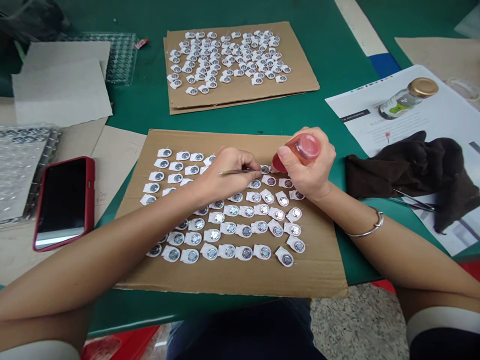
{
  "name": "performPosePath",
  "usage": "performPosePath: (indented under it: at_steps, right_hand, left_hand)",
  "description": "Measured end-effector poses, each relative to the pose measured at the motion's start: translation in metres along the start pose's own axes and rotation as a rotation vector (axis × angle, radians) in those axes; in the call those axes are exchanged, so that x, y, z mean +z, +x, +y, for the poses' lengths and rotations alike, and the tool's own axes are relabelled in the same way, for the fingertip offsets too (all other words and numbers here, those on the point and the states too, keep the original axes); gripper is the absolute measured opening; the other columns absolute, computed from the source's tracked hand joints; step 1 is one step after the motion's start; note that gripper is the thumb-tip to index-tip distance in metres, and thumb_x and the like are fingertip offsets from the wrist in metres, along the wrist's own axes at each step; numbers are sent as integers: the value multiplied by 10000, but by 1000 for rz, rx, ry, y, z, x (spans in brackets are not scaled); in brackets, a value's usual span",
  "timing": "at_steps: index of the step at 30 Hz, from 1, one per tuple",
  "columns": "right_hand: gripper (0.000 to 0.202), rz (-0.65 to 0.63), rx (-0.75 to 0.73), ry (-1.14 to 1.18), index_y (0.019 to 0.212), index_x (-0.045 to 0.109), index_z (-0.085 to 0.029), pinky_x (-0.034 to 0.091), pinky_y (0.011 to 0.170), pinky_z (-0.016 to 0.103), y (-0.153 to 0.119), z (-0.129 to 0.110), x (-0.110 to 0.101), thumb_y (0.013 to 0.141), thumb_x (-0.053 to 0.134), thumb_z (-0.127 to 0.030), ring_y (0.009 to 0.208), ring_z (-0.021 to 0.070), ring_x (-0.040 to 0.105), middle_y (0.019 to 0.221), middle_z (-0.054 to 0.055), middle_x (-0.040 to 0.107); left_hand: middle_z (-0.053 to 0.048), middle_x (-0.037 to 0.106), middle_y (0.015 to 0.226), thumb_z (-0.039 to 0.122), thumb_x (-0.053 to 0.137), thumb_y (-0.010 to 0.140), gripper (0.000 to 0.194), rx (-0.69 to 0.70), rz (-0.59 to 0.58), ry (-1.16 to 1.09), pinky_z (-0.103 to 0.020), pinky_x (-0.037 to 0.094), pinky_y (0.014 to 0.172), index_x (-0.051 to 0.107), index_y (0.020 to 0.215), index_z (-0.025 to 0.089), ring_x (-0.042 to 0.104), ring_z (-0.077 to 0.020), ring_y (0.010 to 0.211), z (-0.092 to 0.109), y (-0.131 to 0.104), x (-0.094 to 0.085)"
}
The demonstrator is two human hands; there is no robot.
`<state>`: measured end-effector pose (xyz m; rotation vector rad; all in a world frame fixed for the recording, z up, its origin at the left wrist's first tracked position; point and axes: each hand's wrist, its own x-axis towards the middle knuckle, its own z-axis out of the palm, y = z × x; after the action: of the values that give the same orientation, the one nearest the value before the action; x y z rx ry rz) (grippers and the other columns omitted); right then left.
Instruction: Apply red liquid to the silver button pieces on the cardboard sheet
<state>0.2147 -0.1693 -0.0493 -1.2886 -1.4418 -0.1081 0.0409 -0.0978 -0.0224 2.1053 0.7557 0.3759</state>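
Observation:
My left hand [238,170] is closed around slim metal tweezers [233,172], whose blunt end sticks out to the left. Their tips come down by a small white piece with a silver ring [265,169] in the upper rows. Wrapped in my right hand [313,167] is a translucent red squeeze bottle [305,148], tilted with its narrow end toward that same piece; the nozzle's contact is too small to tell. Rows of similar white tabbed pieces [246,211] with round metal centres lie on a brown cardboard sheet [225,281]. My left forearm covers some of them.
Farther back, more white pieces [243,50] lie on stacked cardboard [300,86]. At left are a red-cased phone [62,202], grey card sheets [62,92] and a clear plastic tray [122,57]. Rightward lie a brown cloth [408,167], metal tweezers [414,200], printed paper [360,102] and a gold-lidded jar [403,102].

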Motion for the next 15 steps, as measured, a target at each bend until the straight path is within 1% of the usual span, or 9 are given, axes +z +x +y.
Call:
performPosePath:
  at_steps: [2, 7, 15]
  right_hand:
    - [257, -4, 5, 6, 873, 503, -230, 507, 686, 353, 0, 0, 0, 749, 647, -403, 690, 149, 566, 749, -11, 556]
    - [255, 4, 6, 24, 866, 490, -234, 501, 651, 336, 0, -1, 2, 748, 647, -397, 668, 142, 556, 746, -11, 553]
    - [240, 16, 0, 41, 864, 494, -233, 485, 619, 326, 1, -4, 5, 739, 657, -355, 660, 139, 549, 745, -7, 560]
  left_hand:
    - [-5, 695, 710, 232, 605, 735, 114, -12, -7, -20, -235, 423, 533, 703, 725, 175, 618, -122, 614, -1, 1, 0]
    - [-14, 687, 690, 245, 611, 727, 124, -53, -15, -66, -232, 418, 518, 699, 723, 158, 604, -122, 596, -2, 1, -1]
    - [-15, 690, 705, 229, 616, 724, 107, -58, -20, -83, -234, 421, 528, 699, 709, 165, 607, -125, 611, -1, 2, -4]
